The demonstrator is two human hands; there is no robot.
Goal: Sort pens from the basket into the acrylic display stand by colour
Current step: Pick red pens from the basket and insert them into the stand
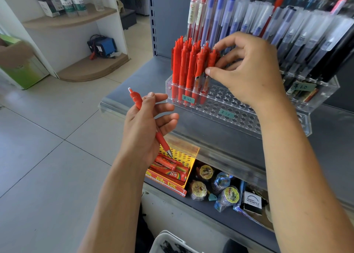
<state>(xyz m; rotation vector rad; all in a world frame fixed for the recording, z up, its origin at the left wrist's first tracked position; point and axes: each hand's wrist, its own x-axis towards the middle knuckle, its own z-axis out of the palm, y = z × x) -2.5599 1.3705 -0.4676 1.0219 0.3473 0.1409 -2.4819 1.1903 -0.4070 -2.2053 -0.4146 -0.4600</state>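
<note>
Nearest, bottom edge: white basket (166,239), only its rim and a few dark items inside visible; contents can't be made out. Above it, lower shelf (210,205) w/ yellow perforated box (183,162) holding red packets, plus round wrapped items (206,172) and a small box marked VERSATILE (253,202) to the right. Left hand (147,124) in mid-frame, palm up, fingers loosely curled round a red pen (147,118); pen runs diagonal, clicker end up-left, tip down-right over the yellow box. Thumb and forefinger sit on the barrel, other fingers relaxed. Upper shelf (134,86) carries the acrylic display stand (229,107), tiered, rows of round holes; front rows at centre unfilled, price labels on the front faces. Red pens (183,69) stand upright in the stand's left-hand holes, packed close together. Right hand (247,67) reaches in from the right, thumb and fingertips pinching the rightmost red pen (211,61) of that group, which stands in the stand w/ its lower end in a hole. Behind, back tiers hold capped pens (216,19): a few red at left, then blue, then dark ones further right, all leaning back. Far left bkgd: corner shelving unit (76,23) w/ bottles up top and a blue device (102,46) lower down; tiled floor (47,138) between.
</note>
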